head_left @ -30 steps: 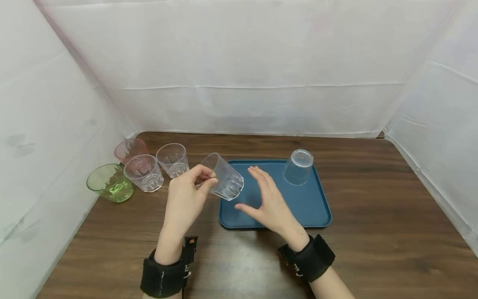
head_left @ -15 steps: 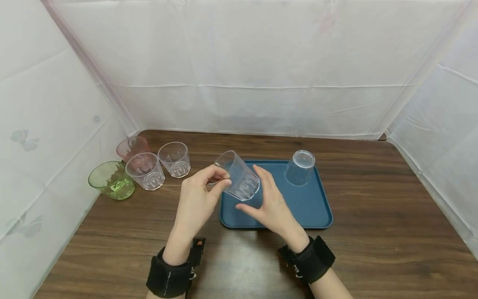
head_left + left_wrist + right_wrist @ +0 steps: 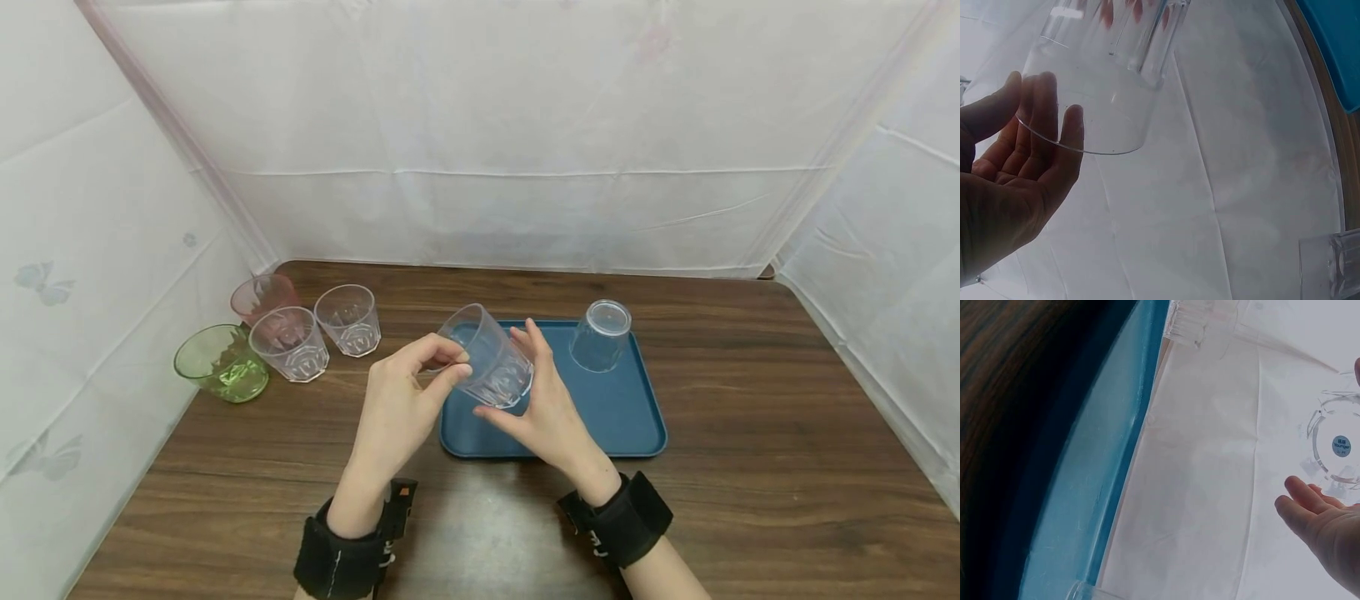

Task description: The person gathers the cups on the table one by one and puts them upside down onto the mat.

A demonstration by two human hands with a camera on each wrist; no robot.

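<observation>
Left hand (image 3: 401, 392) pinches rim of clear glass (image 3: 491, 362) between thumb and fingers; glass is up over left part of blue tray (image 3: 607, 429), tilted, long axis on a diagonal, mouth up-left, base down-right toward right hand (image 3: 551, 412); right hand has fingers extended, thumb spread away, around the base, contact unclear; overturned glass (image 3: 600, 337) stands by tray's far right corner; tray surface shows between right hand and right edge; wooden table (image 3: 780, 417) continues past it to white sheet (image 3: 487, 217); green glass (image 3: 232, 375), pink glass (image 3: 258, 296), two upright tumblers (image 3: 352, 329) sit left, apart from tray.
</observation>
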